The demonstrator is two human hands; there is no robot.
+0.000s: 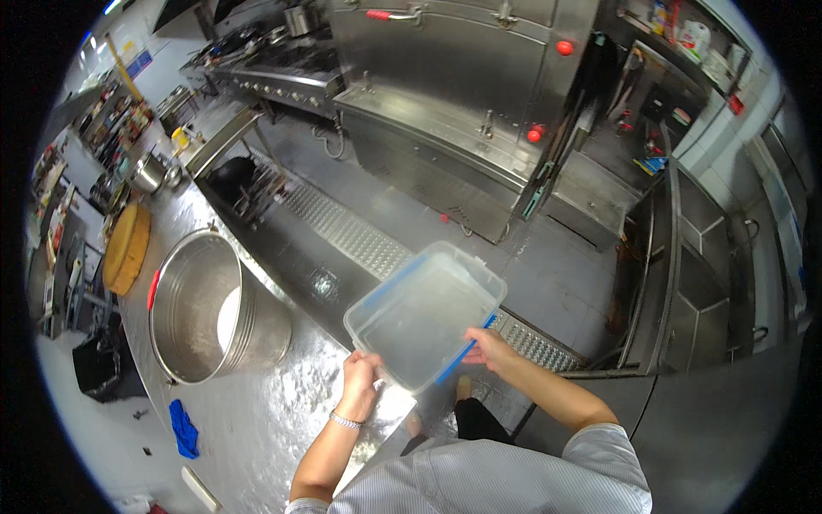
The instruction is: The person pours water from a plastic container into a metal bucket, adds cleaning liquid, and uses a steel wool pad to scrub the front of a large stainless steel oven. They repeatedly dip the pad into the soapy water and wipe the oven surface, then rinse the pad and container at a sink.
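A clear rectangular plastic food container (428, 313) with blue side clips is held up in front of me, tilted, past the table's edge. No lid shows on it. My left hand (361, 373) grips its near left corner, a bracelet on that wrist. With fingers curled on the blue-clipped right side, my right hand (490, 349) holds it too. On the steel table to the left stands a large metal bucket (265, 321) with a red grip on its rim. Something white, perhaps flour, shows inside the bucket.
White powder dusts the steel table (257, 420). A blue cloth (183, 428) and a round wooden chopping block (127, 248) lie on its left part. Ahead are a steel sink (437, 120), a stove (274, 73) and a perforated floor grate (347, 224). Steel cabinets (693, 265) stand at right.
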